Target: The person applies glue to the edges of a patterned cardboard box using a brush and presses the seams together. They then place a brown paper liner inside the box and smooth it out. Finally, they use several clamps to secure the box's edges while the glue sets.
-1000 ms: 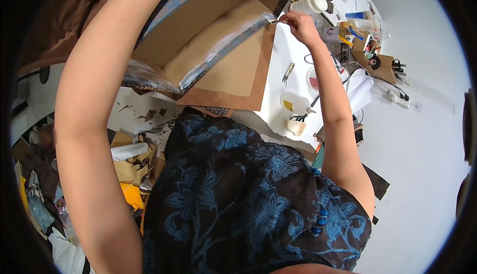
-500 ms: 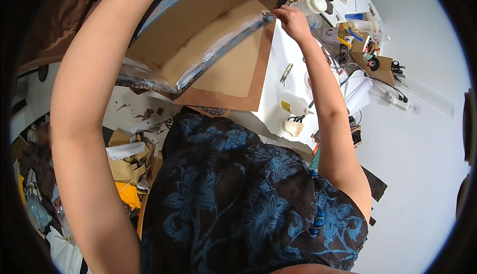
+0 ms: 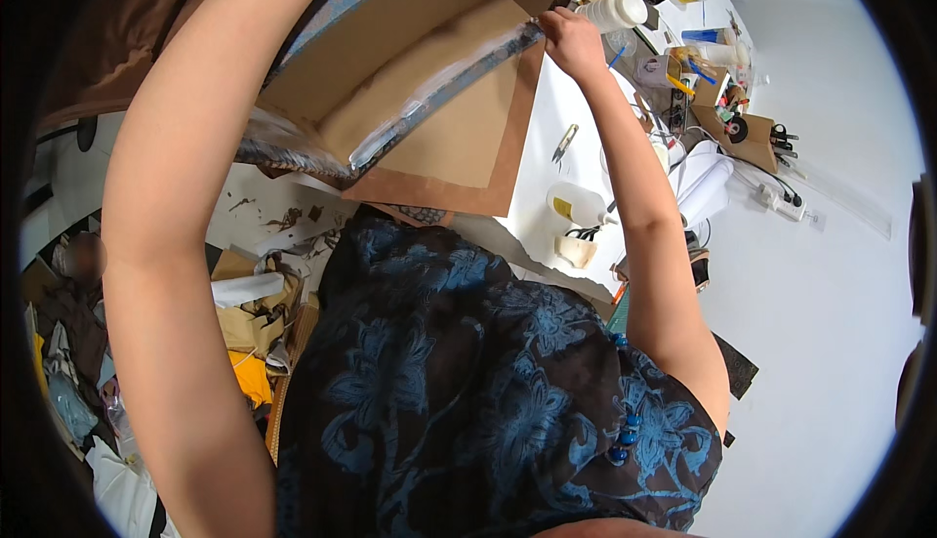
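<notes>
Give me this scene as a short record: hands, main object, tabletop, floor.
Right hand: fingers at the far end of the box's near edge; grip partly hidden
Left hand: beyond the top of the picture; only its arm shows
Main object: open box, brown inside, whitish smears along the near edge
Under the box: brown-bordered sheet
Tabletop: white table with a translucent bottle and white ribbed container
Floor: scraps, including yellow material

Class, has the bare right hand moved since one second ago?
Yes: the bare right hand has shifted left and slightly upward, judged against the small pale-handled snips on the white table.
</notes>
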### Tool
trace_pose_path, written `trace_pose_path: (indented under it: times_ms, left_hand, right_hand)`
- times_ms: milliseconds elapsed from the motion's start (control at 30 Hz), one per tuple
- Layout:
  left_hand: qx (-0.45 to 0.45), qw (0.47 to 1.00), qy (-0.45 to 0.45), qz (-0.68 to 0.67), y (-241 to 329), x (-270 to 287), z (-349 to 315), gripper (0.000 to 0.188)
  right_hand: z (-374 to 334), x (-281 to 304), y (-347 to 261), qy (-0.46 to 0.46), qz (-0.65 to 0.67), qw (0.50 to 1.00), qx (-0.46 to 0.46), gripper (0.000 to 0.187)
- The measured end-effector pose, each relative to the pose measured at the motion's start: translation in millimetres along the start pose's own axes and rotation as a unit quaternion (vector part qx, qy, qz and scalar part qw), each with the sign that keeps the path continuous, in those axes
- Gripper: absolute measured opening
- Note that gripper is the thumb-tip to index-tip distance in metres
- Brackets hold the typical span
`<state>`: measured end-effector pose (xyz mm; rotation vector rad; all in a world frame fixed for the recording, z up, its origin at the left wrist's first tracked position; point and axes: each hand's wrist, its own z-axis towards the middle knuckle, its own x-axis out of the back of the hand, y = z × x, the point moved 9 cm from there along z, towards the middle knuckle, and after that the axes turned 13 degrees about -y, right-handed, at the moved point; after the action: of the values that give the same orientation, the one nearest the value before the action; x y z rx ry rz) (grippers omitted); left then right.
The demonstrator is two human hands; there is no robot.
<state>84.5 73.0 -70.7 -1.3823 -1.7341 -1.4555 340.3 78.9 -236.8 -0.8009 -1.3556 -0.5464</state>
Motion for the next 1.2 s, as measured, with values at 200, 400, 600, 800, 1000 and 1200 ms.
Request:
trace_pose_path:
  times_ms: [200,400,600,800,1000,1200]
  left_hand:
    - [-0.003,1.0,0.008,0.0,1.2,1.3,-2.4,0.12]
    - [0.0,1.0,0.012,0.006,2.9,1.0,-5.9,0.12]
    - [0.01,1.0,-0.001,0.006,-3.0,0.8,0.0,0.122]
    - [-0.002,1.0,-0.006,0.004,0.3,2.9,0.6,0.121]
    - [-0.012,1.0,-0.006,-0.005,6.4,3.7,-5.9,0.121]
    - [-0.009,1.0,-0.003,-0.002,-0.6,0.1,3.0,0.121]
  right_hand:
    - [5.7,5.3,-3.5,-0.011,0.056,0.998,-0.001,0.013]
    - [1.4,-2.5,-3.0,-0.086,0.133,0.987,0.001,0.012]
    - [-7.9,-10.9,-4.4,-0.129,0.217,0.968,-0.002,0.011]
    - [-14.5,-18.3,-16.6,-0.134,0.156,0.978,0.022,0.011]
    - [-12.5,-20.9,-30.3,-0.094,0.167,0.98,0.048,0.011]
    - [-3.5,-18.3,-45.4,-0.076,0.163,0.982,0.061,0.013]
